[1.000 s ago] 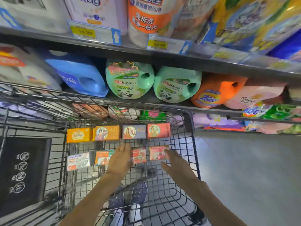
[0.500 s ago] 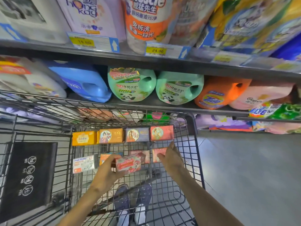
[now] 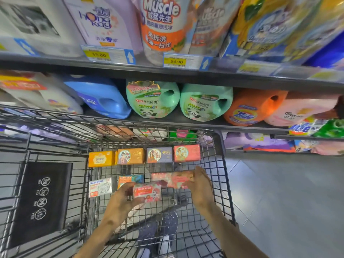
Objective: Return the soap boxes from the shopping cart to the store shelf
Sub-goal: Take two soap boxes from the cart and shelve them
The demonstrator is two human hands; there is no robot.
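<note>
My left hand (image 3: 122, 201) grips a pink Goat Soap box (image 3: 147, 192) lifted above the floor of the wire shopping cart (image 3: 217, 181). My right hand (image 3: 202, 187) holds another pink soap box (image 3: 173, 178) by its right end, just behind the first. A white Goat Soap box (image 3: 100, 187) and an orange-and-teal one (image 3: 130, 179) lie to the left. Along the cart's far wall stand several boxes: yellow (image 3: 101, 158), orange (image 3: 130, 156), purple (image 3: 159, 155) and red (image 3: 187, 153).
The store shelf (image 3: 186, 79) rises right behind the cart, with price tags on its edge and large detergent jugs (image 3: 152, 98) below it. A lower shelf behind the cart holds more soap boxes (image 3: 115, 132). A black folded child seat (image 3: 40, 200) fills the cart's left. Grey floor lies to the right.
Both hands went from reaching open into the cart to holding a pink soap box each; the left one lifted first, then the right took hold of the second box.
</note>
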